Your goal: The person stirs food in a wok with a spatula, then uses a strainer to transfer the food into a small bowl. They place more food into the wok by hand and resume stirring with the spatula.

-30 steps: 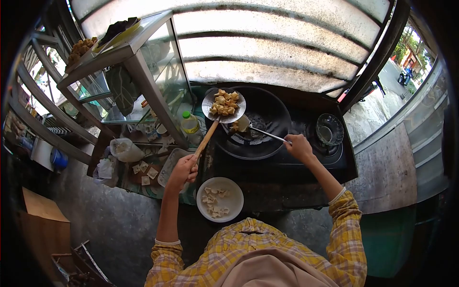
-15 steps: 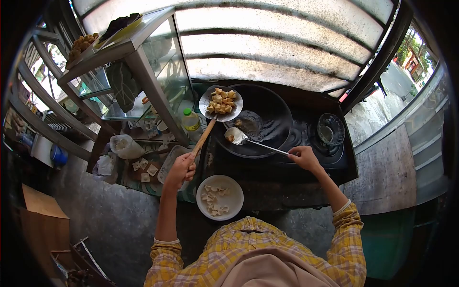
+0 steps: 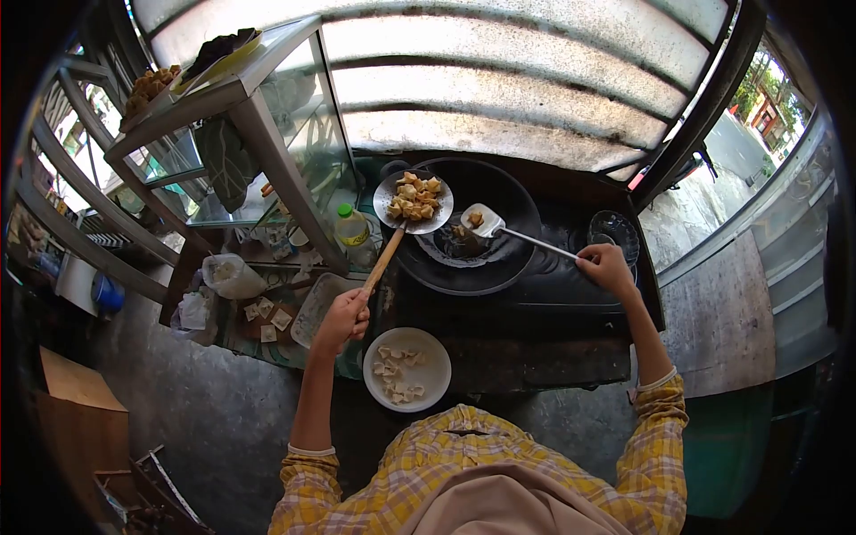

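My left hand (image 3: 343, 323) is wrapped round the wooden handle of a round strainer (image 3: 386, 257). Fried golden pieces (image 3: 415, 196) are heaped in its bowl, over the left rim of a black wok (image 3: 517, 207). Pinched in my right hand (image 3: 609, 269) is the end of a metal spatula (image 3: 539, 242). Its blade is over the middle of the wok and carries one fried piece (image 3: 476, 218). Dark oil and another browned piece (image 3: 458, 231) show in the wok. A white bowl (image 3: 434, 370) holding pale uncooked pieces (image 3: 397, 366) stands nearer my body.
At the left stands a glass display case (image 3: 294, 116). Beside it are a bottle with a green cap (image 3: 351, 227), a clear tray (image 3: 314, 309), a plastic container (image 3: 234, 275) and flat squares (image 3: 281, 319). A glass bowl (image 3: 615, 229) is on the stove's right side.
My right hand has moved right and slightly up. The spatula's blade has shifted from the wok's left part to its middle, up and right. The strainer has barely moved.
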`<state>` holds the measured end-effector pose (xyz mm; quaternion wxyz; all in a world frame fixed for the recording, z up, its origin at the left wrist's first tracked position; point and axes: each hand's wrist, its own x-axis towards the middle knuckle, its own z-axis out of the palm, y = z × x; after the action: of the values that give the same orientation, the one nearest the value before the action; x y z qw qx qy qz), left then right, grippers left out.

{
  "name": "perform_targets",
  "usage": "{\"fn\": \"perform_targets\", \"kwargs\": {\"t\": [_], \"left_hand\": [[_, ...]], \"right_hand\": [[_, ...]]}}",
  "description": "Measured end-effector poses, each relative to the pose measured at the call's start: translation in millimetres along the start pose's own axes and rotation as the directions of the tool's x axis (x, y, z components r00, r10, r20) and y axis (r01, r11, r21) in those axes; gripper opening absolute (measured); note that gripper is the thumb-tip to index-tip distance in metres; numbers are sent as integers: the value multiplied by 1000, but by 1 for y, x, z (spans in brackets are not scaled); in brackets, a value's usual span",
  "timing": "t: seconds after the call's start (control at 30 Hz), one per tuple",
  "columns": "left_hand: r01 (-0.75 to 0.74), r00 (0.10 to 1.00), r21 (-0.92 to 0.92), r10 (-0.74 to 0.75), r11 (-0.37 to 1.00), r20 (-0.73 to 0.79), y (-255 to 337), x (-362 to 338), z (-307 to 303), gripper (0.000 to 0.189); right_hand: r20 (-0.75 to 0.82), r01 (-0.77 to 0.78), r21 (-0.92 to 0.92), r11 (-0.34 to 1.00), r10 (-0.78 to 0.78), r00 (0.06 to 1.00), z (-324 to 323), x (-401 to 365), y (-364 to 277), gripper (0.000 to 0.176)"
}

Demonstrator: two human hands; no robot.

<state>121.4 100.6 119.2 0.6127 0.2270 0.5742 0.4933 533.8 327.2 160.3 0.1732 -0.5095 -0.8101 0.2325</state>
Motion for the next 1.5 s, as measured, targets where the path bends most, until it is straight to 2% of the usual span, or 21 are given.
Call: {"fn": "perform_targets", "kwargs": {"t": [0.23,0.33,0.43,0.53,0.63,0.73,0.83,0.97,1.07,1.17,1.37,1.5], "left_hand": [[13,995,-10,-12,1000,97,-10,7,11,18],[28,994,-28,-25,999,110,-11,6,19,17],[37,990,-52,-30,998,140,-12,3,19,17],[34,992,-65,-25,997,128,-11,-4,18,18],[14,995,-60,-8,998,98,-13,-7,13,18],[-7,999,-40,9,999,48,-10,-10,9,18],[-19,999,-45,20,999,26,-3,-15,8,18],[-17,1000,-61,18,998,15,0,-17,2,18],[-20,1000,-71,21,997,8,0,-17,0,20],[-16,1000,-64,16,998,-3,0,-18,-3,22],[-19,1000,-57,19,998,7,2,-19,0,19],[-18,1000,-41,19,999,5,0,-16,1,18]], "right_hand": [[-126,72,-145,987,-91,988,-3,20,-52,21],[-174,44,-214,976,-82,981,6,17,-74,20],[-279,57,-278,959,-137,950,13,21,-61,17],[-289,2,-374,927,-118,950,26,22,-39,15],[-165,3,-433,901,-82,983,52,16,-21,14],[-53,65,-345,936,-89,995,78,1,-18,16],[8,67,-121,990,-66,998,87,-13,-21,19],[91,35,10,999,-36,995,92,-16,-17,23],[126,26,16,1000,-28,992,84,-20,-20,23],[204,-48,13,999,44,978,74,-24,-21,24],[102,1,-30,1000,2,995,68,-33,-12,25],[107,-23,-33,999,26,994,48,-29,-7,25]]}}
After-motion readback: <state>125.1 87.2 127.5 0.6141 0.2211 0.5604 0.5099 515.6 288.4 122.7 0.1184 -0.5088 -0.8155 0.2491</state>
